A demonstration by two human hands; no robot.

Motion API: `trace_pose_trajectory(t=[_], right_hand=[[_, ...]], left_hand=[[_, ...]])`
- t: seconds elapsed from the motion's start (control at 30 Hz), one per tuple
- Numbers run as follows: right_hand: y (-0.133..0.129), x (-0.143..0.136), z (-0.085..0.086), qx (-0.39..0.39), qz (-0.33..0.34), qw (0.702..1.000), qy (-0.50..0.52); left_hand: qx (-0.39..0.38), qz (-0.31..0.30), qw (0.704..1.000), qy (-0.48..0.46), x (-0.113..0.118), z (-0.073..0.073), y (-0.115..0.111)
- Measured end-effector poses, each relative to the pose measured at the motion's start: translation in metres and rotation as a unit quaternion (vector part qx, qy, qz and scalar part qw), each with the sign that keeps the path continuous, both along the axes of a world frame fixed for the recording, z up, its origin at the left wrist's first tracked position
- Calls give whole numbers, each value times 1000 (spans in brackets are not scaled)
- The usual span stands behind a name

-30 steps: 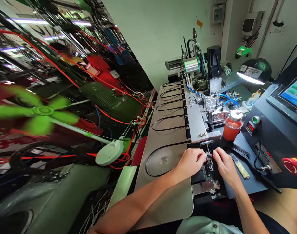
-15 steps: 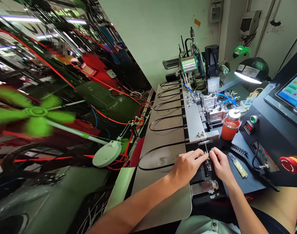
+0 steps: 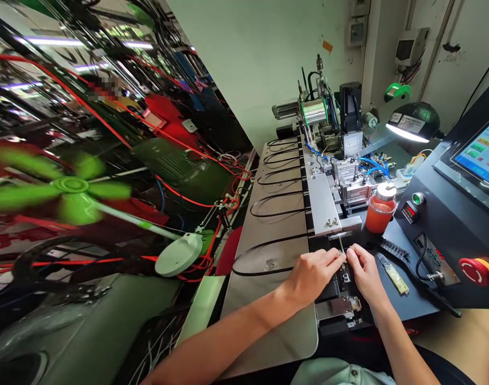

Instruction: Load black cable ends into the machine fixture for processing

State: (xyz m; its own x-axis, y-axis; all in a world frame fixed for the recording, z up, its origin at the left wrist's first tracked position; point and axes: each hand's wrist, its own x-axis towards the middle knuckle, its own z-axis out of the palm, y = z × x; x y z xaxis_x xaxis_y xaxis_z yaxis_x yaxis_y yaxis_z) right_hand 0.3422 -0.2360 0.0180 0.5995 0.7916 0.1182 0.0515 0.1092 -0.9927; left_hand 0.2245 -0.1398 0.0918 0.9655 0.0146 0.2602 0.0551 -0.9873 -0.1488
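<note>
My left hand (image 3: 314,271) is closed in a pinch at the front end of the machine's metal track (image 3: 343,277). Facing it, my right hand (image 3: 364,269) has its thumb and fingers pressed together at the same spot. What lies between the fingertips is too small and hidden to name. A thin metal rod (image 3: 341,243) runs from the machine down to the fingertips. Looped black cables (image 3: 264,271) lie on the flat metal plate (image 3: 276,337) beside my left hand, their ends along the track.
Right of my hands are a jar of red-orange contents (image 3: 381,211), a black brush (image 3: 397,251) and a yellowish strip (image 3: 395,275). A control panel with a red emergency stop button (image 3: 477,271) stands farther right. At left, a green fan (image 3: 71,185) spins beside a motor.
The camera view has shifted slightly. My left hand's fingers have flattened a little over the track, while my right hand keeps its pinch in nearly the same place.
</note>
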Motion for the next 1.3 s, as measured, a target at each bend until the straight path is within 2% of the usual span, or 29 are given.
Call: trace_pose_trajectory(t=[0.13,0.23,0.37,0.47,0.57,0.7,0.9,1.07,1.2,1.3], right_hand=[[0,1,-6,2,11,1000,11],[-4,5,-5,-21,5,1000,-5],[-14,10,7,-34,-52,986,-158],[-20,9,13,5,-45,963,-264],[-23,7,13,18,-55,948,-313],[-27,6,15,13,-100,939,-328],[-27,3,16,6,-69,940,-335],[-32,6,22,-7,-96,933,-346],[-54,7,31,2,-132,930,-343],[-78,9,27,-17,-157,938,-308]], left_hand=[[55,-30,997,42,3,6,-3],[16,7,998,57,0,10,-2],[-70,80,992,66,-6,15,5],[-87,88,989,86,-7,20,9],[-95,86,988,91,-7,22,11],[-98,89,987,92,-7,22,10],[-100,96,985,106,-7,23,11],[-108,87,984,109,-7,23,13],[-117,90,984,103,-7,18,9],[-120,62,986,103,-15,32,8]])
